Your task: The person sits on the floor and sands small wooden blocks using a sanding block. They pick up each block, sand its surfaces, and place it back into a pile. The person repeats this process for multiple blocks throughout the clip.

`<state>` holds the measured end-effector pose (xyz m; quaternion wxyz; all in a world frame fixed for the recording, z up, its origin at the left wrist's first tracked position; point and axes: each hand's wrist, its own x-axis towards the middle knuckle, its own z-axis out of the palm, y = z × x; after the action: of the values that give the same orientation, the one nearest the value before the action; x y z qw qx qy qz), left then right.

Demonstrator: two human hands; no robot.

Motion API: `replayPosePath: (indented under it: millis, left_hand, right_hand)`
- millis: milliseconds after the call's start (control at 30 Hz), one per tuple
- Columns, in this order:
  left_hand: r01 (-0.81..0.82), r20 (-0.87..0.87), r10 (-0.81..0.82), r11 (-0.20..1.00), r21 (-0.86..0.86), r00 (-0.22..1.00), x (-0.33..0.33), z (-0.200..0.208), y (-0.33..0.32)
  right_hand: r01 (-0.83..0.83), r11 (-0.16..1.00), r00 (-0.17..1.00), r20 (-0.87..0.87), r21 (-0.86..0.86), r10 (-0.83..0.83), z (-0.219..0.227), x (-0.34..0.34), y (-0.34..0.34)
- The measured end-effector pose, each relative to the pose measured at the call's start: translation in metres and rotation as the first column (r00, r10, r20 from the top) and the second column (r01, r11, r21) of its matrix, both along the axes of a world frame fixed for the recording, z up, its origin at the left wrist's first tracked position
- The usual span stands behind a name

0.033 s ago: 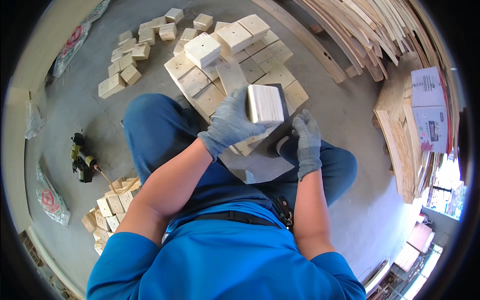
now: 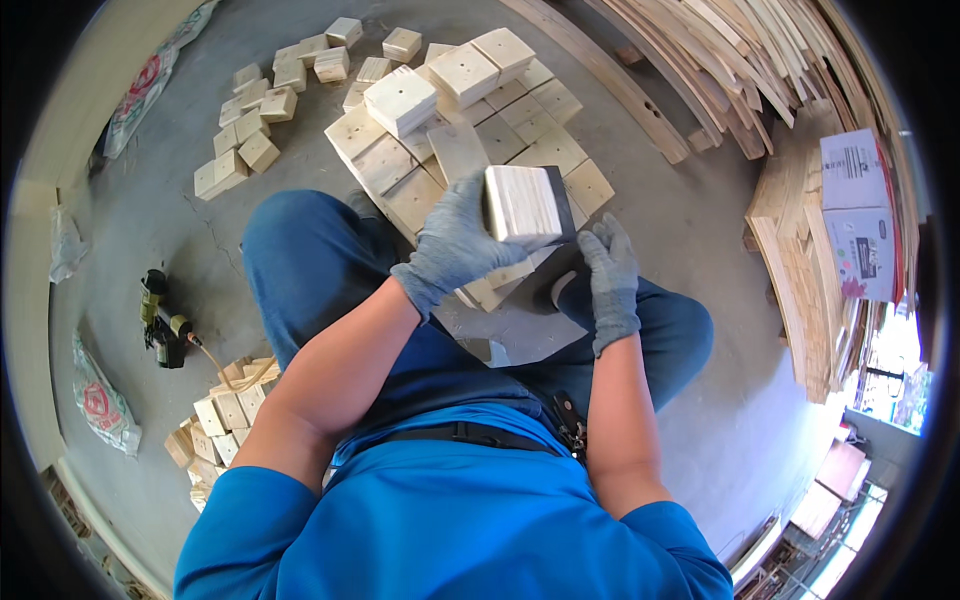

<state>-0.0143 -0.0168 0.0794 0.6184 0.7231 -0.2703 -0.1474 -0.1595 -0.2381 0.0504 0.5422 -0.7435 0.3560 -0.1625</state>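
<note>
My left hand [image 2: 450, 240], in a grey work glove, is closed around a pale wooden block [image 2: 524, 206] held up above my lap. A flat black piece [image 2: 563, 206] lies against the block's right side; whether it is fixed there I cannot tell. Just right of the black piece is my gloved right hand [image 2: 610, 275], fingers loosely extended and slightly bent, holding nothing visible. Beyond the held block sits a low stack of wooden blocks [image 2: 415, 200] between my legs, with several loose blocks [image 2: 400, 100] on top.
More loose blocks [image 2: 258, 152] lie on the floor at the far left. A nail gun [image 2: 163, 320] with a hose stands left of my knee, near another block pile [image 2: 228, 410]. Long boards [image 2: 690, 70] fill the far right, beside a white-purple carton [image 2: 858, 215]. Plastic sacks [image 2: 103, 400] lie left.
The block in my left hand has moved slightly left, and my right hand has shifted a little the same way. The whole view has also shifted slightly.
</note>
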Motion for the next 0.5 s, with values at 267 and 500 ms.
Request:
replayPosePath:
  millis: [267, 500]
  left_hand:
    - [-0.068, -0.498, 0.039, 0.997, -0.040, 0.866, 0.018, 0.002, 0.009]
    - [-0.086, -0.437, 0.068, 0.996, -0.021, 0.897, 0.027, -0.027, 0.009]
  right_hand:
    - [-0.318, 0.780, 0.904, -0.419, -0.539, 0.079, -0.011, 0.053, 0.008]
    - [-0.463, 0.719, 0.815, -0.568, -0.518, 0.116, -0.029, 0.081, 0.020]
